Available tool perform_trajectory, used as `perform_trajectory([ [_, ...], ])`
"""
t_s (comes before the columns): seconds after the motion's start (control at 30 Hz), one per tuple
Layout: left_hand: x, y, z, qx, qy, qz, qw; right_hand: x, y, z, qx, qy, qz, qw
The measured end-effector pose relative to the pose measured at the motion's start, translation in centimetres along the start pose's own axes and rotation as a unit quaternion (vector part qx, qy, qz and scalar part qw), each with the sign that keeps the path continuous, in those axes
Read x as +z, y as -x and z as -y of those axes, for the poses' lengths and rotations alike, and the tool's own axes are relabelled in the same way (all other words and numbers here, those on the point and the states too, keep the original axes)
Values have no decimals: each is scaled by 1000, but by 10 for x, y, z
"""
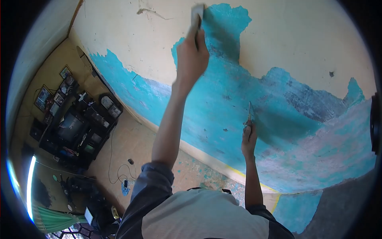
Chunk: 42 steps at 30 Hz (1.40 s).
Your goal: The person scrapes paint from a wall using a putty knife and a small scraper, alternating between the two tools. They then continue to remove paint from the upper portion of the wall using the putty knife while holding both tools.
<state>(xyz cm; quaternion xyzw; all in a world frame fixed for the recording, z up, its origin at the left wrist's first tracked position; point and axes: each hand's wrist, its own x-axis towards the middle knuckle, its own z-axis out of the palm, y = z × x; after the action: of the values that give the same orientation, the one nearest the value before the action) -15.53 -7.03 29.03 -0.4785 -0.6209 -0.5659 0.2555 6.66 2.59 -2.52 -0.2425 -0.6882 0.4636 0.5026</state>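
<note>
Raised high in front of me, my left hand point(193, 57) is closed around a scraper with a flat, light grey blade point(197, 11), blurred at its end. The blade overlaps the cream paint beside a ragged turquoise patch point(227, 20) on the wall. Lower and to the right, my right hand point(249, 138) grips a slim tool with a narrow, pointed-looking metal blade point(250, 109), which looks like a second scraper seen edge-on. Its tip overlaps the turquoise part of the wall point(223, 107), and the hand casts a shadow to its right.
Paint flakes point(203, 169) litter the floor along the wall's foot. A cable point(120, 175) with small black blocks lies on the floor. At left stands a dark cabinet point(75, 123) with a television and framed pictures. A green curtain point(55, 219) hangs at lower left.
</note>
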Motion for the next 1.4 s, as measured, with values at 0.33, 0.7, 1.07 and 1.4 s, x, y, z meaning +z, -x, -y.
perform_trajectory([
  [0.33,8,87,32,-48,74,34,995,12,1,-2,-27,-17,-40,999],
  [0.7,-16,77,46,-96,91,114,985,17,5,2,-25,2,-72,997],
  [1.07,-13,42,66,53,115,13,992,15,4,3,-24,15,-71,997],
  [1.4,-33,249,104,-265,128,243,924,12,7,11,-9,20,-45,999],
])
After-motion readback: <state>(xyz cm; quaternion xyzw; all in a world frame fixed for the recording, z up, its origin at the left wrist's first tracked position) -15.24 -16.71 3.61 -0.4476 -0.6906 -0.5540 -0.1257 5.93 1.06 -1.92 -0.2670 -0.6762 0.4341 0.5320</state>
